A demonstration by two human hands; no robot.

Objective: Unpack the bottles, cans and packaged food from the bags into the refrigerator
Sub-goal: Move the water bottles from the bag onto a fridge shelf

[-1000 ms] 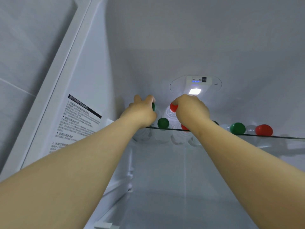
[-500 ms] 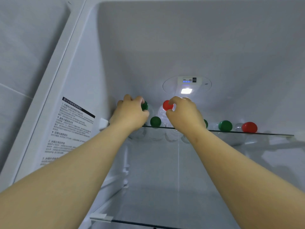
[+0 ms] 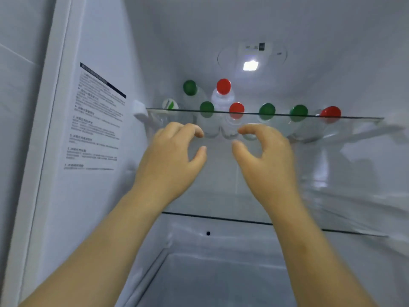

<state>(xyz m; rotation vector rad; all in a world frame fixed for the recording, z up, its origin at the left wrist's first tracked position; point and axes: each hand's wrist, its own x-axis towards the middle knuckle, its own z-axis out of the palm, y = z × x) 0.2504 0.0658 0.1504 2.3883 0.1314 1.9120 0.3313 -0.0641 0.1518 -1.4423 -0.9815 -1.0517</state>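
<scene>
Several clear bottles stand on the refrigerator's upper glass shelf. At the back left are a green-capped bottle and a red-capped bottle. In front of them runs a row with green and red caps, among them a green cap and a red cap. My left hand and my right hand hang just below and in front of the shelf edge. Both are empty, with fingers curled and apart.
The fridge's left wall carries a printed label. A lamp glows on the back wall. A second glass shelf lies lower down, with a drawer compartment beneath it. The door frame runs along the left.
Both hands have let go of the back green-capped and red-capped bottles and drawn back out, below the shelf edge. The view has tilted down.
</scene>
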